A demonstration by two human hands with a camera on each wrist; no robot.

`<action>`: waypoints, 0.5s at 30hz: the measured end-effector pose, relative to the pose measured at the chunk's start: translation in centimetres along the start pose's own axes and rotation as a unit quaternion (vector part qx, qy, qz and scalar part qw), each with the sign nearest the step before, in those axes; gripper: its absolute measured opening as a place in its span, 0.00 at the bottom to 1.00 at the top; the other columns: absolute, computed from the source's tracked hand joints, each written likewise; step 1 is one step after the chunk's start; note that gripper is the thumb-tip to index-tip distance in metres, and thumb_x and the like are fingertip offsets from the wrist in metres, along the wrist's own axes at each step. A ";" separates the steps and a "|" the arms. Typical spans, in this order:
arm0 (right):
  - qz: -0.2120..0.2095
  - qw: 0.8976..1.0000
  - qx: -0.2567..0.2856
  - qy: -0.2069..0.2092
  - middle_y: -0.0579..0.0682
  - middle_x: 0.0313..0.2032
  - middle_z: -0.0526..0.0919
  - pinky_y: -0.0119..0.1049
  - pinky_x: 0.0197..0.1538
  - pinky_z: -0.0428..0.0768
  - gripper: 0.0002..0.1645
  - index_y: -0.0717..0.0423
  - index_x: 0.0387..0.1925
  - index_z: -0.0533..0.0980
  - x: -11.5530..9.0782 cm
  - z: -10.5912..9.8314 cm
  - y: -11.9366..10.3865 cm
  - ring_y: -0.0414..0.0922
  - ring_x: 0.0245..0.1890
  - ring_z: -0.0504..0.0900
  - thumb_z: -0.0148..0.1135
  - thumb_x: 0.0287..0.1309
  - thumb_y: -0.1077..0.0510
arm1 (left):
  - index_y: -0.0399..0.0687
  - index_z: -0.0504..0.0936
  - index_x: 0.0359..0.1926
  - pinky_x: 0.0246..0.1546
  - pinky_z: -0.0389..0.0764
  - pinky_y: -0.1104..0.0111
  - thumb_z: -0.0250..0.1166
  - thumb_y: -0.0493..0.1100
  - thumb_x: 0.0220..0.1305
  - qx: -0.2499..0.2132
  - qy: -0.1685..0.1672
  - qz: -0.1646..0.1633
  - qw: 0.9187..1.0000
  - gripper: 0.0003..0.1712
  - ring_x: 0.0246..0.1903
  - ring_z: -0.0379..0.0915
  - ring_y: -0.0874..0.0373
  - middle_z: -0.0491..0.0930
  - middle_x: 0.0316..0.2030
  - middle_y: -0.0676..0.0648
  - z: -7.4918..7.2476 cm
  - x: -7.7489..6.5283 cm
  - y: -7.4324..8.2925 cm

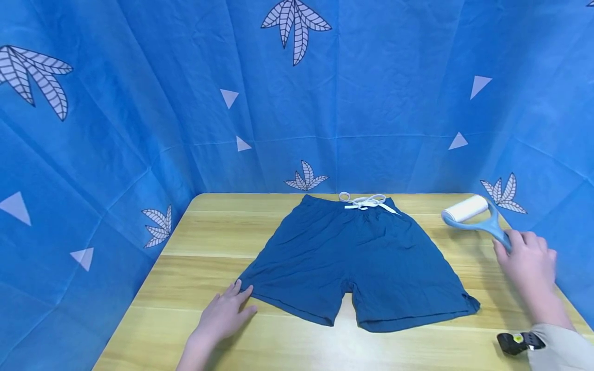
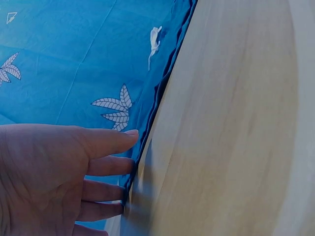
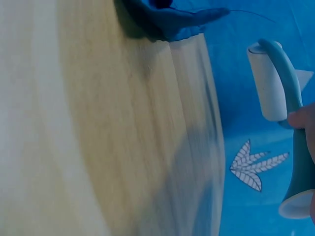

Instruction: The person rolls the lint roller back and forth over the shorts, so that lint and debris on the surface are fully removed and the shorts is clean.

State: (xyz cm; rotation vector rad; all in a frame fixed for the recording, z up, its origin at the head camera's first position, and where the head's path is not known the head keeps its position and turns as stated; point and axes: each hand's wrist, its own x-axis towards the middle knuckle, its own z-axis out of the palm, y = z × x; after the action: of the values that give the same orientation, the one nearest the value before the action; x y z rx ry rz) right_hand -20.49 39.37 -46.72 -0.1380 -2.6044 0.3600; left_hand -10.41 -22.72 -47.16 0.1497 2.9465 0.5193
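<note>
A pair of dark blue shorts [image 1: 306, 252] lies spread on the table, its white drawstring [image 1: 364, 202] tied in a bow at the waistband. My left hand [image 1: 225, 314] rests with extended fingers at the left leg's hem corner. In the left wrist view the fingertips [image 2: 115, 191] meet the edge of the fabric. My right hand [image 1: 529, 257] grips the handle of a lint roller [image 1: 466, 208], raised over the table's right side. Its white roll and blue frame also show in the right wrist view, where only part of the hand [image 3: 307, 123] appears.
The light wooden table [image 1: 195, 242] has rounded far corners. Blue curtains [image 1: 390, 98] with leaf and triangle prints hang behind it and on both sides. A black watch-like band [image 1: 520, 342] sits at the right wrist beside a light sleeve [image 1: 563, 350].
</note>
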 end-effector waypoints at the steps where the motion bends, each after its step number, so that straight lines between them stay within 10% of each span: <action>1: 0.003 1.000 0.002 -0.002 0.75 0.49 0.68 0.67 0.39 0.60 0.21 0.70 0.52 0.69 0.2 0.2 0.0 0.73 0.47 0.63 0.57 0.63 0.57 | 0.48 0.75 0.65 0.68 0.59 0.37 0.60 0.57 0.66 0.000 0.000 0.000 1.000 0.30 0.71 0.58 0.38 0.64 0.70 0.36 0.0 0.0 0.0; 15: 0.054 0.995 0.017 -0.079 0.77 0.46 0.64 0.71 0.41 0.52 0.29 0.75 0.55 0.64 2.6 2.7 -0.4 0.77 0.47 0.55 0.53 0.67 0.52 | 0.47 0.75 0.64 0.67 0.59 0.36 0.60 0.57 0.66 0.003 0.007 0.005 1.000 0.31 0.70 0.60 0.37 0.64 0.69 0.35 0.1 0.0 -0.1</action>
State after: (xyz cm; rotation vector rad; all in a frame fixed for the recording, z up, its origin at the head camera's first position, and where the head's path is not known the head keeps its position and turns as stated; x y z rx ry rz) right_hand -24.07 38.82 -47.73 -0.2496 -2.7510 0.4707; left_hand -10.42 -22.74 -47.33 0.1617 2.9628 0.5142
